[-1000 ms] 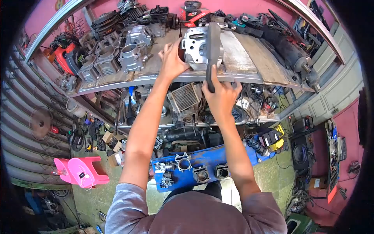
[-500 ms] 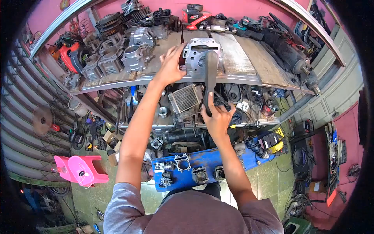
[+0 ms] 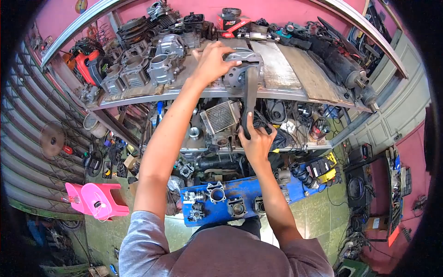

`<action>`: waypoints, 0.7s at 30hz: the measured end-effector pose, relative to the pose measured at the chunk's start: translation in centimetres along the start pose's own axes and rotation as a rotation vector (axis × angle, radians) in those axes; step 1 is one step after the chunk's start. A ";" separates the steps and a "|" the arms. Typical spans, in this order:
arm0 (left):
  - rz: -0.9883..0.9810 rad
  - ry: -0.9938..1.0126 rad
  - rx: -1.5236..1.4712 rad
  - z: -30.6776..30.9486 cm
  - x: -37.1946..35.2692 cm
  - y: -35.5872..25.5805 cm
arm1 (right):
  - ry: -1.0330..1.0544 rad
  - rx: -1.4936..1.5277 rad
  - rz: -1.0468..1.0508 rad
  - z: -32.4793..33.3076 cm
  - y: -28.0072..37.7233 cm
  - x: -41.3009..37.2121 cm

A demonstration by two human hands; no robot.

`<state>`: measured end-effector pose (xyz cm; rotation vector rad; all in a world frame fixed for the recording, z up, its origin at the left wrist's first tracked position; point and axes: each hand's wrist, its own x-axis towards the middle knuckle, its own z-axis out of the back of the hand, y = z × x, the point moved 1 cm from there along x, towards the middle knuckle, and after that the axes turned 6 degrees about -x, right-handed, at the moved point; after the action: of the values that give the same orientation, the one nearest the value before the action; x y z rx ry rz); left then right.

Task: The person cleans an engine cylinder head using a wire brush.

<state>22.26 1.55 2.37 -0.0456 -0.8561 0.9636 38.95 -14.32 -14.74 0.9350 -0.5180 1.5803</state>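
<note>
A grey metal engine cylinder head (image 3: 236, 78) stands at the front edge of the upper shelf. My left hand (image 3: 213, 64) grips it from the upper left, its fingers over the top and thumb along the near face. In my right hand (image 3: 258, 142), below and in front, is a long dark tool (image 3: 250, 94) with a smooth, slightly curved body. My index finger lies stretched along it, and its far end overlaps the cylinder head's face. I cannot tell what kind of tool it is.
Engine cylinders (image 3: 161, 69) crowd the shelf's left side, an exhaust muffler (image 3: 344, 67) its right. A radiator (image 3: 220, 116) sits on the lower shelf. Close to my body, a blue bench (image 3: 221, 220) carries several engine parts. A pink stool (image 3: 115, 198) stands left on the floor.
My left hand has moved up and right, from the cylinder head's side onto its top. The cylinder head has tipped, showing its face at another angle. My right hand and tool have barely shifted.
</note>
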 end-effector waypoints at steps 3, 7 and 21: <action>-0.032 0.020 0.098 0.2 0.8 -1.9 | 0.023 -0.030 0.013 0.1 0.0 -0.1; -0.050 0.095 0.178 -0.1 2.2 -3.1 | 0.004 -0.022 0.005 0.8 0.1 0.2; -0.103 0.029 0.381 -2.8 7.8 0.1 | 0.038 0.090 -0.069 2.4 -3.2 -2.7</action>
<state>26.17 8.26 5.29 0.3076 -0.6305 1.0124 42.74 -16.97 -16.01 0.9784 -0.3859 1.5664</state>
